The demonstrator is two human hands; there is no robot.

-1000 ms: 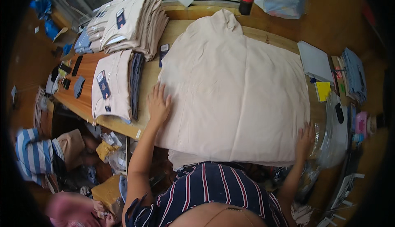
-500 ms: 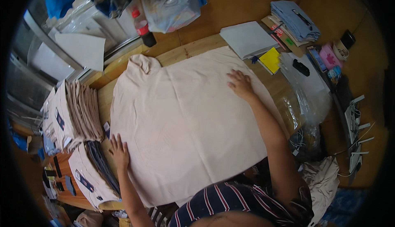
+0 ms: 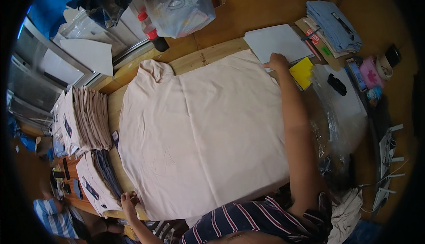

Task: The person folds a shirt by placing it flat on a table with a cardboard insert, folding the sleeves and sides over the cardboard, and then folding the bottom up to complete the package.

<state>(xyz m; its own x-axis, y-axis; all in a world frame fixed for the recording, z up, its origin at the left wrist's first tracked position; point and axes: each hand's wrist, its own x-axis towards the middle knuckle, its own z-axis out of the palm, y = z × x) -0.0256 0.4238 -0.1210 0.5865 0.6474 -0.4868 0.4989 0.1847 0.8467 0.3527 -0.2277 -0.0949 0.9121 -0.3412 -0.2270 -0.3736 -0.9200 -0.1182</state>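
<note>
A large beige garment (image 3: 199,133) lies spread flat on a wooden table (image 3: 212,53), its collar toward the far left. My right hand (image 3: 277,61) reaches across to the far right, fingers resting on the edge of a white sheet stack (image 3: 276,42) beside a yellow pad (image 3: 302,72). At the table's near left corner, my left hand (image 3: 129,199) rests at the garment's lower hem, fingers bent down on the cloth.
Stacks of folded beige and dark garments (image 3: 84,120) with tags stand at the left. A red-capped bottle (image 3: 152,34) and a plastic bag (image 3: 179,5) stand beyond the table. Folded blue cloth (image 3: 332,25), small items and clear plastic wrap (image 3: 336,111) lie at right.
My right hand has moved from the garment's upper part out to the white sheets at the right. My left hand has slid down to the near hem.
</note>
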